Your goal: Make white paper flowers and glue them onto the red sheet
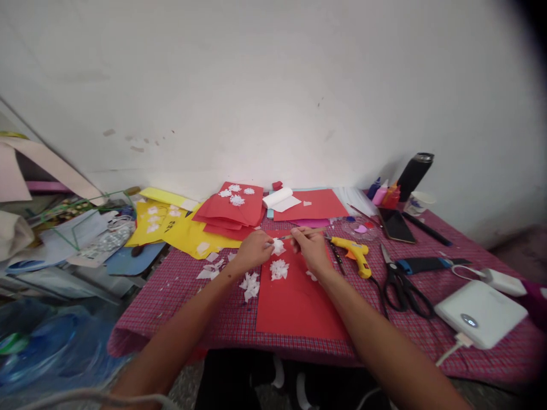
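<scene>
Around 11 o'clock off the red sheet (301,307), a red card (253,208) carries four white paper flowers (236,200) — looks done. Loose white petals (250,286) sit at 9, so there's stuff left. Left grip (254,249) is narrow near the upper flower (278,246), can't tell what's pinched. Fuller flower (279,270) lies at 10. Right grip (311,247) pinches a thin stick (319,230) — sheet's maybe halfway, I'd guess.
</scene>
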Available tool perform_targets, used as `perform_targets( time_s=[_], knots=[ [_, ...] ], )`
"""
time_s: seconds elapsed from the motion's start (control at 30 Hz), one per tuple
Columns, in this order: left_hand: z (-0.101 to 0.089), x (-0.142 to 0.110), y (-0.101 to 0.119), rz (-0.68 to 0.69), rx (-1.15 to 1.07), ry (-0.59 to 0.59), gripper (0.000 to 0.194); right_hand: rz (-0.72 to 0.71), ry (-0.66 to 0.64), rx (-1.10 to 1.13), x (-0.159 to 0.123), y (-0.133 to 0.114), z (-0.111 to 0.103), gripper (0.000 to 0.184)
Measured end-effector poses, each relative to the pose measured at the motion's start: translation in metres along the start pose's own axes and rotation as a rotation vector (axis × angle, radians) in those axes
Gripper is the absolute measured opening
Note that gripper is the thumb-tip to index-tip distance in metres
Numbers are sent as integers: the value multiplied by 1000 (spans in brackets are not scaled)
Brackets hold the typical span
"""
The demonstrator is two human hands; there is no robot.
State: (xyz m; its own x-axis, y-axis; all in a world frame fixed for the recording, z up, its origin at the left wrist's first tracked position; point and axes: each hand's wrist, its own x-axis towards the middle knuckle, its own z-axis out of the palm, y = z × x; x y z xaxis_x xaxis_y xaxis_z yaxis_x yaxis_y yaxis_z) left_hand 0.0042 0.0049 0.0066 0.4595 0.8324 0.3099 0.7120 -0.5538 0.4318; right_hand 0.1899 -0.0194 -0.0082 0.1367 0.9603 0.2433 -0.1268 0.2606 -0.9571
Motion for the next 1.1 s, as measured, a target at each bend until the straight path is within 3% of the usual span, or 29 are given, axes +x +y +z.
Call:
perform_targets(
  time_s=[0.23, 0.37, 0.6, 0.8, 0.93, 1.1],
  knots=[
    [-1, 3, -5, 9, 35, -13, 22, -1, -12, 3, -1, -1, 1, 29],
    [-4, 2, -9, -27, -54, 18, 21, 2, -4, -18, -1, -2, 0, 29],
    [-10, 6, -17, -203, -406, 166, 18, -29, 4, -55, -4, -4, 2, 28],
    [2, 5, -20, -339, -883, 376, 25, -48, -20, -76, -8, -9, 2, 19],
    [10, -1, -16, -384, -1123, 298, 27, -89, -36, -120, -14, -15, 4, 17],
    [14, -4, -9, -389, -1239, 208, 28, -65, -143, -200, -22, -16, 11, 15]
  ],
)
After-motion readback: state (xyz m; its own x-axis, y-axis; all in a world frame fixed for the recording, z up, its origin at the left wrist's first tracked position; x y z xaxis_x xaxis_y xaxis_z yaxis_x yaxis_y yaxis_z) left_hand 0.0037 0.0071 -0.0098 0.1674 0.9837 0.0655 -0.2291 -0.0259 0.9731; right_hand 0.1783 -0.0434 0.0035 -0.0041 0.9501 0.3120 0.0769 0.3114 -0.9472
